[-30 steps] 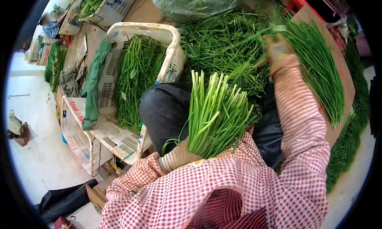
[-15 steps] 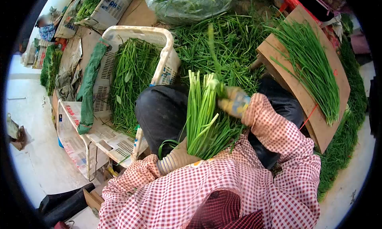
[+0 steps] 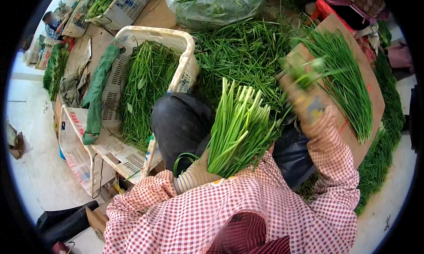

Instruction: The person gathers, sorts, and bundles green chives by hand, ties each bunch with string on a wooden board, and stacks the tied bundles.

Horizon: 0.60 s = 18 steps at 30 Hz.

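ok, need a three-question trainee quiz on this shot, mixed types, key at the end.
1. Which hand holds the upright bundle near the chest?
A) neither
B) the left hand
C) the right hand

2. True or false: the bundle's pale ends point away from the person's chest.

3. Fill in: the loose heap of green stalks lies between the white basket and the brown ____.

Key: 1: B. 2: True. 3: board.
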### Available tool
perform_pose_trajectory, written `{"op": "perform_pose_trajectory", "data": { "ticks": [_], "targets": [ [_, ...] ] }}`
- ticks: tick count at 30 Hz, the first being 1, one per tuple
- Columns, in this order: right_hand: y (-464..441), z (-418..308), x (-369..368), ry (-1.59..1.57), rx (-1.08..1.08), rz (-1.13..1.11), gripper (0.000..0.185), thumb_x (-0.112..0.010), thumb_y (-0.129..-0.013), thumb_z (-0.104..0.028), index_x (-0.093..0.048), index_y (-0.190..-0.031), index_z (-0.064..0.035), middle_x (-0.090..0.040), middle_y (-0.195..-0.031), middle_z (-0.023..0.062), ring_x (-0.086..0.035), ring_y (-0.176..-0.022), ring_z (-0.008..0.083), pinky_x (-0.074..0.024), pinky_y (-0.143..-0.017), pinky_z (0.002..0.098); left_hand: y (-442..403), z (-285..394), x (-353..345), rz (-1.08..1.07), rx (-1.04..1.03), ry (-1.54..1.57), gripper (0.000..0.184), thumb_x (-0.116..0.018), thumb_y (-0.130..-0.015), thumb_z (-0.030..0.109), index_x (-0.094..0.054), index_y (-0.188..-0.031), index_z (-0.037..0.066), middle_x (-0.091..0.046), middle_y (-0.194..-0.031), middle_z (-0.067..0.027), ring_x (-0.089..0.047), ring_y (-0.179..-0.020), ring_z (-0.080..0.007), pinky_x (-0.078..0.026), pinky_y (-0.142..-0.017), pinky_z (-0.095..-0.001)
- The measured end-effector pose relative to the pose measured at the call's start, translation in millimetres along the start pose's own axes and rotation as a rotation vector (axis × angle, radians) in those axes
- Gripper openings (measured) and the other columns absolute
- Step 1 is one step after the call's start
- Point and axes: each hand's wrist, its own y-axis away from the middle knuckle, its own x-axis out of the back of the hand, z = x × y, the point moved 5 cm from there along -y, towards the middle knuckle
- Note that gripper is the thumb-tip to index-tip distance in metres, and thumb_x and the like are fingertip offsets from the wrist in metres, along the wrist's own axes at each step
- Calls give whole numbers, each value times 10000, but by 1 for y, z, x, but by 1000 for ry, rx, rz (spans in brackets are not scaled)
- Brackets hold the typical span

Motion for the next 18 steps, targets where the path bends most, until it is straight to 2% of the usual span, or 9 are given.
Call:
{"op": "perform_pose_trajectory", "data": {
  "ticks": [2, 3, 6, 10, 12, 14, 16, 17, 18],
  "targets": [
    [18, 2, -16, 1144, 516, -281, 501, -696, -802, -385, -570, -1104, -5, -675, -914, 111, -651, -873, 265, -516, -781, 324, 5, 4, 4, 15, 32, 244, 448, -362, -977, 298, -417, -1388, 126, -440, -1412, -85, -376, -1325, -229, -262, -1136, -421],
    [23, 9, -27, 1402, 540, -401, 625, -723, -751, -413, -513, -1154, 17, -655, -960, 201, -644, -902, 316, -515, -789, 393, 8, 5, 6, 19, 41, 356, 447, -366, -976, 298, -419, -1386, 127, -443, -1409, -84, -375, -1326, -229, -262, -1136, -423],
    [12, 28, -37, 1699, 179, -385, 624, -653, -787, -468, -511, -1222, -43, -643, -1023, 202, -622, -954, 359, -503, -819, 390, 22, 8, 11, 32, 29, 514, 445, -375, -973, 296, -425, -1382, 128, -453, -1403, -81, -371, -1329, -229, -263, -1135, -428],
    [-10, 48, -20, 1504, 120, -648, 572, -646, -810, -380, -527, -1252, -38, -632, -1094, 204, -613, -1021, 309, -478, -872, 368, 36, 7, 10, -33, 3, -84, 515, -462, -932, 307, -351, -1421, 186, -369, -1465, -41, -335, -1350, -250, -291, -1118, -470],
    [-25, 43, -6, 1394, 537, -619, 542, -612, -825, -346, -534, -1267, -42, -634, -1082, 204, -612, -1023, 300, -480, -870, 370, 32, 12, 12, 45, -99, -28, 487, -453, -940, 314, -393, -1397, 156, -372, -1463, -57, -344, -1344, -251, -328, -1094, -476],
    [-46, -4, -8, 1219, 518, -329, 523, -595, -842, -365, -549, -1256, -49, -635, -1096, 186, -614, -1021, 288, -478, -882, 373, 27, 7, 6, 74, -177, -188, 441, -432, -951, 300, -456, -1354, 125, -362, -1468, -73, -337, -1346, -258, -342, -1085, -458],
    [-33, -54, -23, 1264, 220, -25, 526, -591, -859, -393, -545, -1264, -60, -637, -1106, 154, -608, -1040, 244, -481, -882, 360, 19, 7, 2, 94, -191, -307, 430, -436, -951, 300, -478, -1334, 110, -384, -1452, -77, -368, -1326, -270, -345, -1083, -444],
    [-40, -54, -29, 1266, 223, -28, 526, -591, -859, -393, -545, -1264, -60, -637, -1106, 154, -608, -1040, 244, -481, -882, 360, 16, 7, 1, 123, -203, -426, 421, -441, -951, 301, -499, -1314, 95, -407, -1436, -81, -398, -1305, -282, -349, -1080, -431],
    [-49, -46, -41, 1305, 246, -220, 550, -627, -837, -413, -551, -1257, -66, -637, -1121, 134, -612, -1019, 227, -479, -876, 355, 14, 7, 0, 123, -199, -468, 424, -452, -940, 293, -502, -1310, 92, -414, -1426, -83, -404, -1297, -281, -353, -1075, -429]
  ]
}}
